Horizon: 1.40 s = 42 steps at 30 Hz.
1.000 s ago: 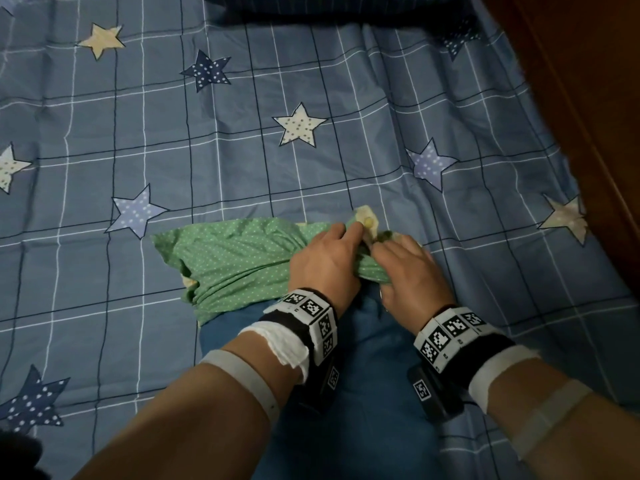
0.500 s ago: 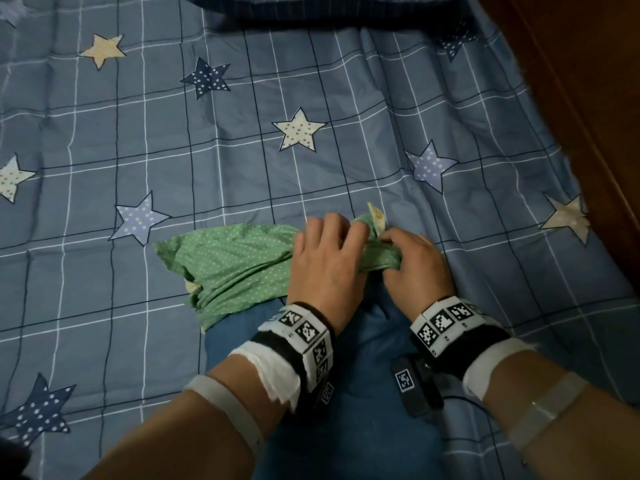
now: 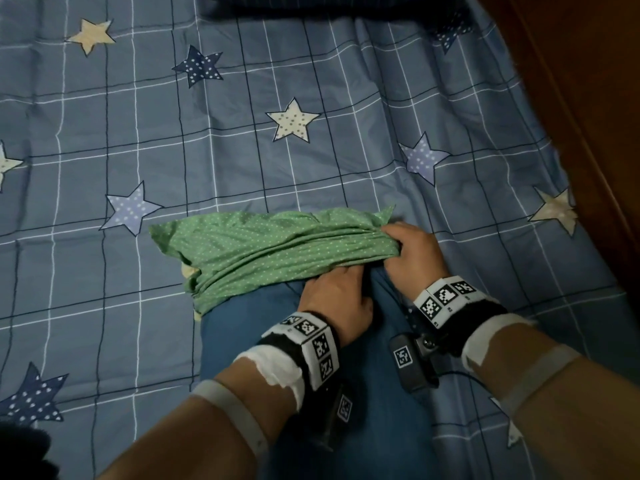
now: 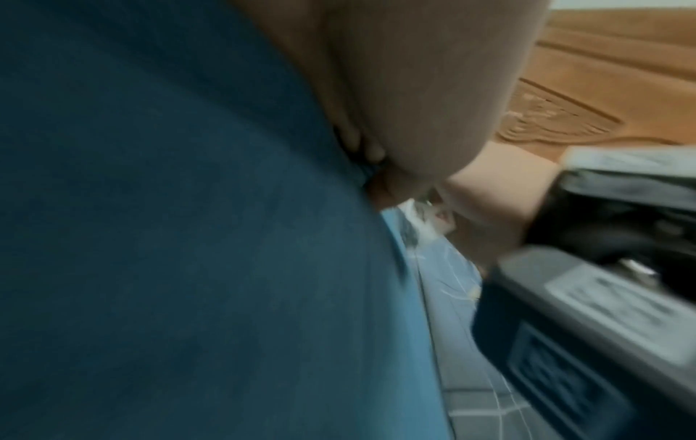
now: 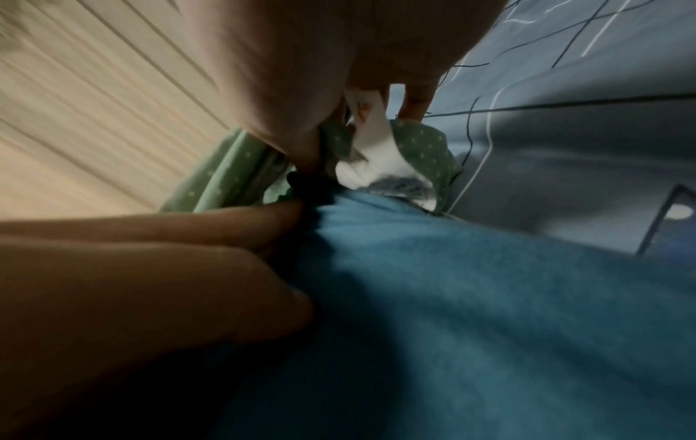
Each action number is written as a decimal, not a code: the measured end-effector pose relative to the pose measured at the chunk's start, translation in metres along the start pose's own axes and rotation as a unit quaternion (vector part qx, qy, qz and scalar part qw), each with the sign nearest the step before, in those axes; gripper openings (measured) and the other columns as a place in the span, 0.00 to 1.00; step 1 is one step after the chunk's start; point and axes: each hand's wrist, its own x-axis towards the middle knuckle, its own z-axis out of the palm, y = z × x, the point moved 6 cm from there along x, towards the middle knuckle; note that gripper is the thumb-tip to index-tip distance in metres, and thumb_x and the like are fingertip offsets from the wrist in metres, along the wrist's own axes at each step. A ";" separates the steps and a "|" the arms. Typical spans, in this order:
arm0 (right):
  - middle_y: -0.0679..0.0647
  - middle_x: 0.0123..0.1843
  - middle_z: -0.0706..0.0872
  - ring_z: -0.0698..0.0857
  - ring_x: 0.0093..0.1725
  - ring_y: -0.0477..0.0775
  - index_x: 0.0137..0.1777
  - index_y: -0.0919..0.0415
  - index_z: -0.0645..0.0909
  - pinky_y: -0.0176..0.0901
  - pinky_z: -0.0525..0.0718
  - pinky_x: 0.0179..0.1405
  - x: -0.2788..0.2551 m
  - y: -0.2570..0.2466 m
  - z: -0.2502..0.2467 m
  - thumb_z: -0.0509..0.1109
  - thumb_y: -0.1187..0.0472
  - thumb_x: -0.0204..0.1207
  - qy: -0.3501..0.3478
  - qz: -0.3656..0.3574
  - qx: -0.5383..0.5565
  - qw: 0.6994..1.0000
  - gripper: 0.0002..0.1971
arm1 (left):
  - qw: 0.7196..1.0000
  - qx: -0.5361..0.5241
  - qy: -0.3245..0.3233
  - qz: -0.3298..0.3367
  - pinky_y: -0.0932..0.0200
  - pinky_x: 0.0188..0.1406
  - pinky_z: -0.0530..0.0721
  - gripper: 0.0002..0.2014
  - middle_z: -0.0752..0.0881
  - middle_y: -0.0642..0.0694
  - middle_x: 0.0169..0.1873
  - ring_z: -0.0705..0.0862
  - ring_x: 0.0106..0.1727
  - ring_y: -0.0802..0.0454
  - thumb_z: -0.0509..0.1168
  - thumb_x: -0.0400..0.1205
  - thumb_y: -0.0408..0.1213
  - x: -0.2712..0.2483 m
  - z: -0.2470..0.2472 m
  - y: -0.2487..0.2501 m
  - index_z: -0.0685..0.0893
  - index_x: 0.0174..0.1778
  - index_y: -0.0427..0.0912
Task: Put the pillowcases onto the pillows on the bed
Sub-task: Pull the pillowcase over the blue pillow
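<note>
A green dotted pillowcase (image 3: pixel 263 247) lies bunched over the far end of a blue pillow (image 3: pixel 249 358) on the bed. My right hand (image 3: pixel 412 251) grips the gathered hem at the case's right corner, and the right wrist view shows its fingers (image 5: pixel 301 89) pinching the green cloth (image 5: pixel 226 178) beside a white inner layer. My left hand (image 3: pixel 336 303) sits on the pillow just below the hem, its fingertips tucked under the green cloth. In the left wrist view its curled fingers (image 4: pixel 376 148) pinch the blue fabric (image 4: pixel 188 238). The pillow's far end is hidden inside the case.
A blue checked bedsheet (image 3: pixel 311 64) with star prints covers the bed all around. A dark pillow edge (image 3: pixel 329 1) lies at the far end. A brown wooden frame (image 3: pixel 588 133) runs along the right side.
The pillowcase has been spread wider to the right. My right hand has slid right along the hem. My left hand has drawn back towards me onto the pillow.
</note>
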 end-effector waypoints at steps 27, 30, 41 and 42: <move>0.50 0.52 0.86 0.77 0.56 0.58 0.47 0.62 0.87 0.51 0.80 0.60 -0.017 -0.007 0.008 0.63 0.69 0.63 -0.076 -0.078 -0.049 0.993 0.16 | 0.706 -0.680 -0.064 -0.187 0.49 0.64 0.84 0.36 0.91 0.40 0.54 0.90 0.55 0.44 0.76 0.66 0.66 0.018 0.018 0.004 0.89 0.61 0.42; 0.49 0.51 0.85 0.77 0.54 0.59 0.44 0.60 0.85 0.54 0.81 0.57 -0.016 -0.003 0.007 0.64 0.70 0.64 -0.083 -0.086 -0.069 0.990 0.12 | 0.728 -0.653 -0.043 -0.205 0.47 0.72 0.79 0.48 0.89 0.42 0.61 0.87 0.63 0.45 0.67 0.62 0.80 0.036 0.028 -0.002 0.86 0.66 0.45; 0.59 0.57 0.80 0.81 0.55 0.67 0.56 0.57 0.77 0.54 0.84 0.50 -0.034 0.020 0.029 0.73 0.67 0.63 -0.077 0.029 -0.114 0.990 0.20 | 0.623 -0.739 0.035 -0.252 0.43 0.74 0.78 0.39 0.88 0.40 0.62 0.87 0.64 0.42 0.71 0.71 0.67 0.016 0.037 -0.023 0.83 0.66 0.37; 0.60 0.60 0.79 0.81 0.57 0.67 0.59 0.58 0.77 0.53 0.84 0.51 -0.040 0.022 0.033 0.72 0.68 0.64 -0.083 0.041 -0.112 0.989 0.22 | 0.600 -0.757 0.034 -0.258 0.42 0.75 0.77 0.35 0.87 0.37 0.63 0.86 0.65 0.40 0.68 0.79 0.61 0.011 0.036 -0.024 0.80 0.70 0.34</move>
